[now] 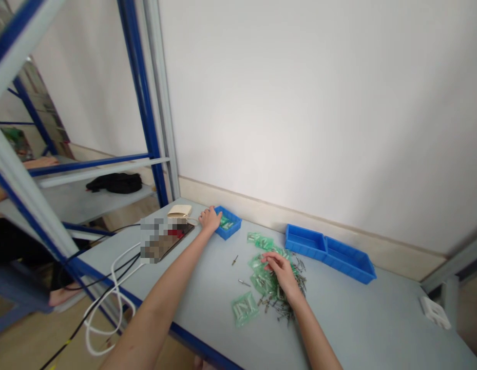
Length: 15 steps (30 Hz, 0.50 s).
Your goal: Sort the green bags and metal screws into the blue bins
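Observation:
My left hand [210, 219] reaches out to a small blue bin [232, 230] near the wall and grips its left side. Inside that bin lie small green plastic packets [225, 222]. Over a heap of green packets [262, 281] hovers my right hand [280, 268], its fingers curled and the tips close together. Whatever is between those fingertips is too small to make out. Loose metal pins [284, 310] that look like rivets spread beneath and around this hand. One packet [245, 308] lies apart toward the table's front edge, with pale pieces in it.
Two joined blue bins [326, 252] stand along the wall at right. Two single pins [235, 260] lie left of the heap. A blurred-out flat object [167, 241], a cream box [179, 211] and cables [117, 288] occupy the left. A white socket block [435, 312] sits far right.

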Motion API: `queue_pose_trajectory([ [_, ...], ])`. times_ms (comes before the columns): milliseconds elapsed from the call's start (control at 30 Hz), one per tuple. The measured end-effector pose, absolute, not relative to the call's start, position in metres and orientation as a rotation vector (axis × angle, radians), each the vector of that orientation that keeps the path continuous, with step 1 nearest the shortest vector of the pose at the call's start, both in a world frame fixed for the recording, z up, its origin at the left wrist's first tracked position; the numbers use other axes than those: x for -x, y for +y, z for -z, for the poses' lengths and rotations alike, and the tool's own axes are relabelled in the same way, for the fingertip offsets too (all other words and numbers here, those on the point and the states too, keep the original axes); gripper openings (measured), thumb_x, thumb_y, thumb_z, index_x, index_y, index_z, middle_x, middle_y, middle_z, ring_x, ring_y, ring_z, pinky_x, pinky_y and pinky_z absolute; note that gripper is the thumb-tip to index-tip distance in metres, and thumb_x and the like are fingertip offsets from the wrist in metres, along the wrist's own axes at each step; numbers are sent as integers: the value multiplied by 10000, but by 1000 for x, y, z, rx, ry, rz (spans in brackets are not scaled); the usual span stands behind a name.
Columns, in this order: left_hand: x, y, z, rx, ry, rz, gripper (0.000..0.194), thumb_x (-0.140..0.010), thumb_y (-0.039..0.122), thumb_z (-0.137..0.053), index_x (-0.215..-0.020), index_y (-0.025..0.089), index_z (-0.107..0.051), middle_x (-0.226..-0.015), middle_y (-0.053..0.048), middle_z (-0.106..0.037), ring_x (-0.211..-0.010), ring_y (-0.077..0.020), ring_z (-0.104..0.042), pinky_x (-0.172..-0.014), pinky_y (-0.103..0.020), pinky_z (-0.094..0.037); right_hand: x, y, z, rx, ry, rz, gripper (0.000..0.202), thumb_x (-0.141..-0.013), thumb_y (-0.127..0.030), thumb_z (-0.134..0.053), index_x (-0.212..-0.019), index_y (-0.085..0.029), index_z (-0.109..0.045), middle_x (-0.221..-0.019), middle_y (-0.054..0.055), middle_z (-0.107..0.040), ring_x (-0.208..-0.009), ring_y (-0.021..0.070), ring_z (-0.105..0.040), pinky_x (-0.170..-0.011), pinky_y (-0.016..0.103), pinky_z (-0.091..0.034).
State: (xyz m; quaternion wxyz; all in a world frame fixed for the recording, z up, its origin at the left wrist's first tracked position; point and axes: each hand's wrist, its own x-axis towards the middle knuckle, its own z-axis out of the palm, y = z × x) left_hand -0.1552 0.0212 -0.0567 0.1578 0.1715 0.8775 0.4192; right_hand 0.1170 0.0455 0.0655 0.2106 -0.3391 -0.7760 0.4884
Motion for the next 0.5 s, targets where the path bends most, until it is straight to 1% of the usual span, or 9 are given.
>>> queue_pose_trajectory([
  [100, 148, 10, 50, -442, 2555, -1267, 480, -878, 388, -306, -1281, 137, -378, -1266, -170, -477, -1177, -290, -413, -940, -421, -321, -120, 47, -66, 954, -2158, -1348, 329, -637, -488, -642, -763, -185, -671, -729, 62, -668, -644, 206, -596, -619, 333, -482],
  [167, 154, -9, 52, -377, 2639, -1359, 491, -872, 419, -307, -1263, 135, -392, -1264, -169, -477, -1169, -298, -416, -925, -417, -333, -122, 49, -67, 958, -2171, -1329, 325, -654, -485, -631, -778, -187, -670, -730, 59, -670, -623, 197, -587, -628, 337, -479],
  [200, 159, -22, 55, -398, 2676, -1340, 487, -855, 425, -349, -1244, 140, -412, -1251, -167, -488, -1164, -309, -417, -926, -428, -327, -122, 50, -67, 958, -2179, -1316, 329, -663, -488, -622, -789, -188, -669, -734, 59, -671, -613, 192, -583, -630, 338, -477],
  [267, 171, -52, 66, -500, 2739, -1215, 526, -807, 444, -434, -1229, 131, -424, -1232, -177, -503, -1147, -335, -427, -928, -450, -312, -122, 51, -69, 958, -2194, -1291, 346, -671, -502, -606, -803, -188, -665, -740, 60, -674, -603, 189, -579, -629, 339, -475],
  [333, 179, -81, 79, -590, 2781, -1058, 627, -761, 498, -481, -1249, 113, -398, -1220, -195, -509, -1134, -357, -434, -932, -471, -293, -122, 50, -71, 956, -2199, -1278, 357, -668, -513, -601, -804, -188, -660, -744, 62, -674, -617, 195, -586, -628, 338, -477],
  [433, 180, -111, 95, -696, 2699, -831, 769, -698, 610, -489, -1260, 97, -378, -1183, -222, -528, -1099, -379, -461, -906, -489, -313, -122, 48, -74, 942, -2214, -1277, 340, -679, -496, -594, -807, -186, -654, -749, 63, -674, -658, 202, -595, -637, 331, -478],
  [500, 176, -119, 100, -718, 2637, -744, 816, -679, 638, -485, -1271, 91, -365, -1167, -236, -534, -1087, -384, -477, -884, -493, -335, -123, 48, -76, 931, -2227, -1271, 319, -695, -469, -585, -822, -183, -650, -762, 61, -674, -660, 194, -592, -644, 323, -474],
])
